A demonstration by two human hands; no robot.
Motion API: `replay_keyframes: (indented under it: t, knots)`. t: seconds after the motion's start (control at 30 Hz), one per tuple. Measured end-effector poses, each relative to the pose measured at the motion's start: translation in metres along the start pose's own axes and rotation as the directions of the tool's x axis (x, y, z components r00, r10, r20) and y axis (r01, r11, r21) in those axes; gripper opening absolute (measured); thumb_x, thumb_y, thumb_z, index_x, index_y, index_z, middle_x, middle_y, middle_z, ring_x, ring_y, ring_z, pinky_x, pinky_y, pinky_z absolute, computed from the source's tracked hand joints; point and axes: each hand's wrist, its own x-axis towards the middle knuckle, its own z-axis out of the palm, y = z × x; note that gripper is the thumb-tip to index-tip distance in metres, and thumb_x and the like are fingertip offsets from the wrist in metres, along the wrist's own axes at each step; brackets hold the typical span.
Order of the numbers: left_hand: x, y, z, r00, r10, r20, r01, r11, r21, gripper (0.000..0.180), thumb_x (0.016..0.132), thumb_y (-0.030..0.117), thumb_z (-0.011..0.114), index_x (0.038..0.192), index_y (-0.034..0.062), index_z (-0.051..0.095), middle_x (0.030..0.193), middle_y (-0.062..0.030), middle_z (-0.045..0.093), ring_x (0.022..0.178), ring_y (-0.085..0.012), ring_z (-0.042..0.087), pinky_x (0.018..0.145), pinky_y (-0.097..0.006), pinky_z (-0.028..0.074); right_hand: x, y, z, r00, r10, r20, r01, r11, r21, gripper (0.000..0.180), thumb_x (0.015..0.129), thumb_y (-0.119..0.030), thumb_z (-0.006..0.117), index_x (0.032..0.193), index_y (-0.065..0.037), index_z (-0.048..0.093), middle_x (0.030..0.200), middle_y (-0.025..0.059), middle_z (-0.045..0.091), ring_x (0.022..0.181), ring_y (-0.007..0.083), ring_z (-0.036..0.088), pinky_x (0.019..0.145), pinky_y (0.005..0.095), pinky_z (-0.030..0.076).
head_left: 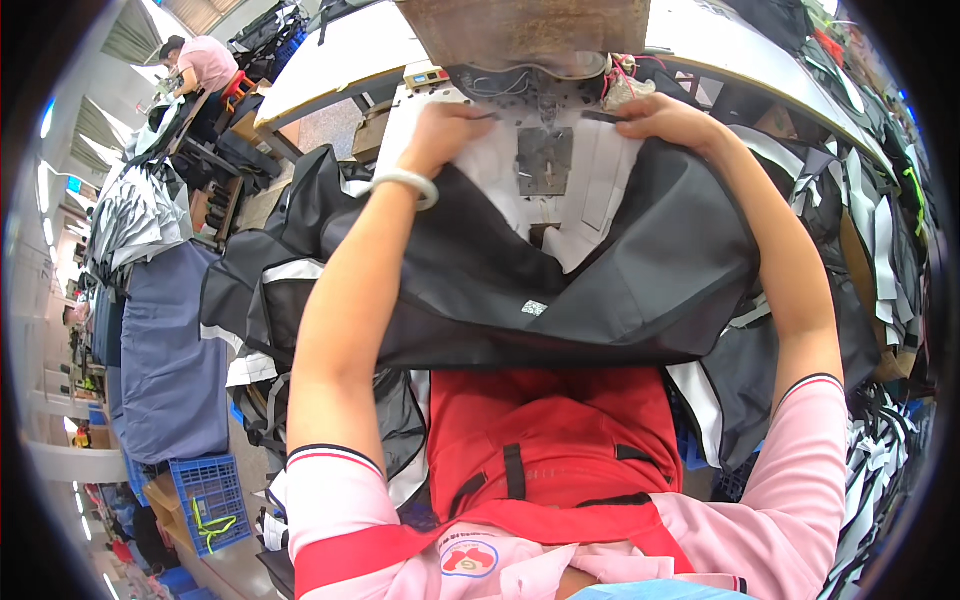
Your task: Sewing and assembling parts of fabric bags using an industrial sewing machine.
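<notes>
A large piece of black fabric point(470, 290) hangs between my hands over my lap, sagging in a V at its middle. A small printed patch point(535, 308) shows on it. At upper left, my left hand point(438, 138) pinches one end of its dark edge. My right hand point(668, 120) grips the other end, level with the left. Between the hands lies the metal plate point(545, 160) of a sewing machine point(500, 35), whose head stands just beyond them. The fabric covers the front of the white machine bed. A pale bracelet point(408, 184) circles my left wrist.
More dark fabric point(265, 290) is bunched at my left. Cut pieces point(870, 230) are piled on the right. A blue crate point(208, 500) stands on the floor at lower left. Cords point(625, 75) lie by the machine head. Another person point(205, 65) sits far left.
</notes>
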Motion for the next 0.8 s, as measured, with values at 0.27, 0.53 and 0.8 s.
replay_keyframes:
  t: [0.27, 0.53, 0.8]
  knots:
    - [-0.094, 0.001, -0.012, 0.968, -0.146, 0.204, 0.207, 0.924, -0.320, 0.023, 0.085, 0.010, 0.072, 0.103, -0.0038, 0.070, 0.094, -0.0052, 0.069, 0.088, -0.0110, 0.061, 0.083, -0.025, 0.046, -0.117, -0.012, 0.068, 0.990, 0.071, -0.118, -0.012, 0.897, 0.443, 0.036, 0.092, -0.017, 0.063, 0.121, 0.004, 0.057, 0.108, 0.0015, 0.063, 0.099, 0.0077, 0.057, 0.091, 0.0248, 0.044]
    - [-0.178, 0.029, 0.024, 0.949, 0.288, 0.129, -0.295, 0.954, 0.043, 0.014, 0.083, 0.005, 0.066, 0.095, -0.0007, 0.070, 0.084, -0.0061, 0.067, 0.076, -0.0153, 0.063, 0.071, -0.026, 0.048, -0.198, -0.006, 0.097, 0.884, 0.120, -0.452, 0.012, 0.960, 0.279, 0.038, 0.092, -0.014, 0.060, 0.125, 0.005, 0.056, 0.114, 0.0080, 0.063, 0.106, 0.0147, 0.058, 0.095, 0.0275, 0.043]
    - [-0.221, 0.089, 0.171, 0.741, 0.614, 0.272, -0.671, 0.658, 0.341, 0.008, 0.070, 0.011, 0.065, 0.072, 0.0043, 0.068, 0.082, -0.0093, 0.063, 0.080, -0.0262, 0.063, 0.069, -0.037, 0.052, -0.287, -0.064, 0.076, 0.685, -0.225, -0.692, -0.336, 0.746, -0.575, 0.049, 0.090, -0.012, 0.063, 0.136, -0.004, 0.050, 0.130, 0.0098, 0.057, 0.124, 0.0235, 0.050, 0.107, 0.0353, 0.036]
